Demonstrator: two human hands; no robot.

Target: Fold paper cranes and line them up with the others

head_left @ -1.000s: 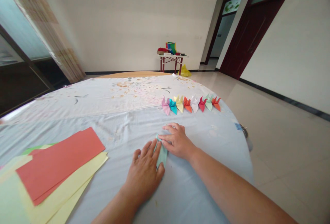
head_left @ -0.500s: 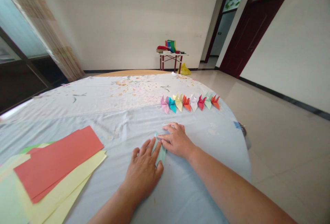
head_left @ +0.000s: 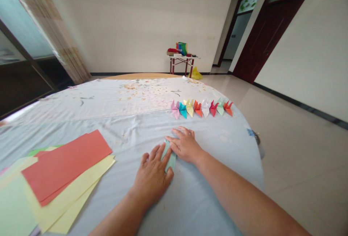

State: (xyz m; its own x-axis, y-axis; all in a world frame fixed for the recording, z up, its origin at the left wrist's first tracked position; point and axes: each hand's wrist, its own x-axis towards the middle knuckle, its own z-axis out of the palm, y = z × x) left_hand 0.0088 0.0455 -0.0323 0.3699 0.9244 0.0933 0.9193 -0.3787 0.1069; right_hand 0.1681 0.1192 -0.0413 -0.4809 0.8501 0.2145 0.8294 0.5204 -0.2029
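A narrow strip of folded pale-green paper [head_left: 171, 162] lies on the cloth-covered table in front of me. My left hand [head_left: 153, 172] rests over its left side, palm down, with the fingers spread and partly covering it. Reaching in from the right, my right hand [head_left: 185, 145] touches the upper end of the paper with its fingertips, its fingers stretched out. Beyond my hands stands a row of several folded paper cranes [head_left: 198, 108] in pink, blue, yellow, orange, white, red and green.
Left of my hands lies a fanned pile of coloured sheets, with red paper [head_left: 69, 165] on top of yellow paper [head_left: 81, 196]. A floral tablecloth [head_left: 122, 96] covers the round table. By the far wall stands a small side table [head_left: 182, 58] with bags and boxes.
My right fingertips have shifted slightly along the top of the green paper. The left hand stays nearly in place, and the whole view has moved a little.
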